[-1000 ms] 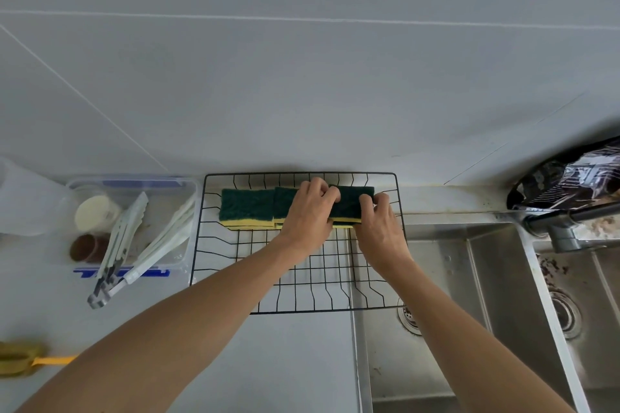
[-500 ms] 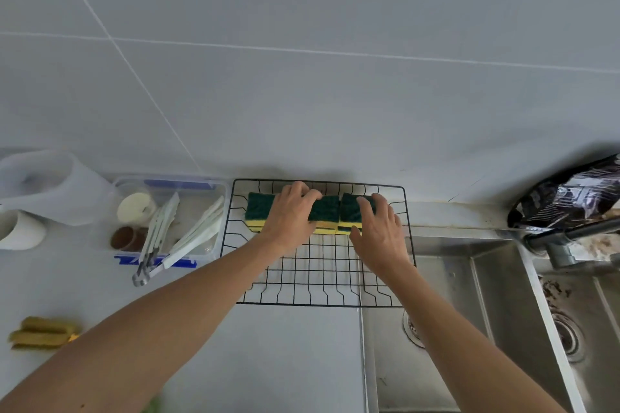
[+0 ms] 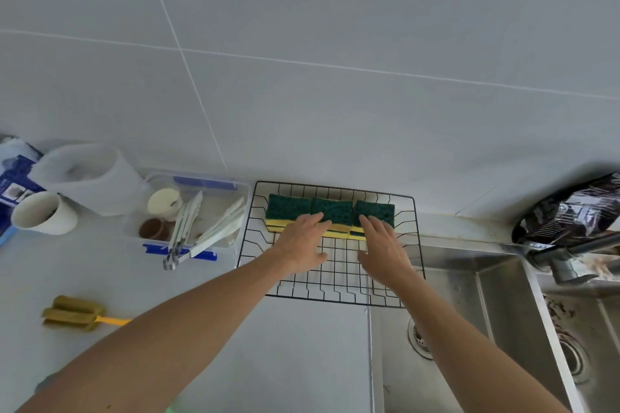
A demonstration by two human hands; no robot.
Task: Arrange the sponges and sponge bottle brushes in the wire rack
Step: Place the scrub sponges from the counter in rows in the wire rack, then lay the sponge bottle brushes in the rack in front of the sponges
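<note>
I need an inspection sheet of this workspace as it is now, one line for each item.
Surface: pale grey counter, beside a steel sink.
Job's things: three green-and-yellow sponges in a row at the back of the black wire rack; one olive sponge bottle brush with a yellow handle lies on the counter, outside the rack.
Clutter: clear plastic box with white tongs, white cup, translucent jug, dark foil bag.
Grippers: left hand and right hand are open, with fingers on the sponges.
Cables: nothing seen.
Surroundings: grey tiled wall, tap.
</note>
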